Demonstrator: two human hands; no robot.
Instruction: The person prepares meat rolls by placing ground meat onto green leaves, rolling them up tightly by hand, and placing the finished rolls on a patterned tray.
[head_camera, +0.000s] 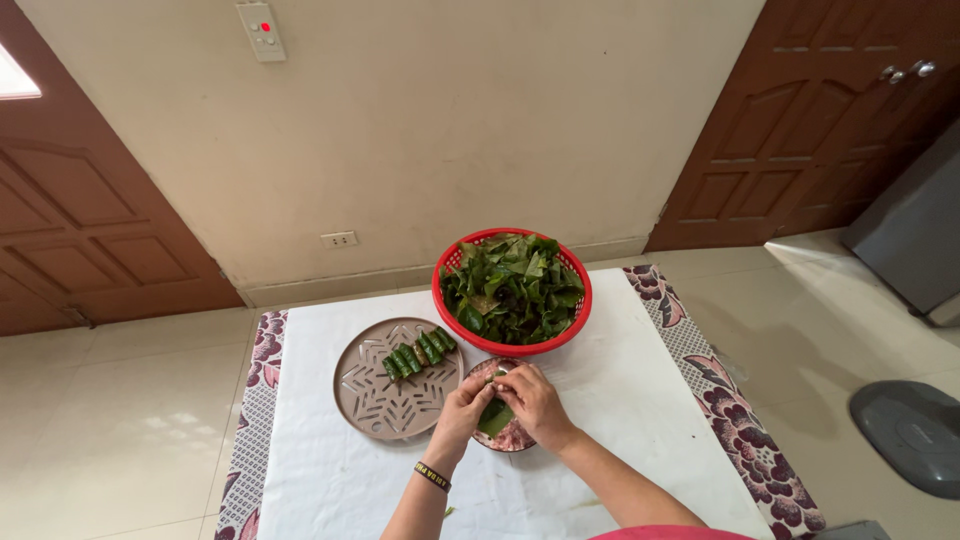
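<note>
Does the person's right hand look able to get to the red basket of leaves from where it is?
Probably yes: the right hand works a green leaf just below the red basket, with nothing standing between them.

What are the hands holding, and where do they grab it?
Both hands, left hand and right hand, hold a green leaf over a bowl of minced meat. Their fingers pinch its upper end.

A round red plastic basket (446, 300) holds dark green leaves (512, 285). The round taupe plastic tray (390, 410), cut with a leaf-like slot pattern, carries dark green leaf rolls (418, 352). A plain white cloth (330, 470) lies over a mat with purple floral borders (735, 440).
</note>
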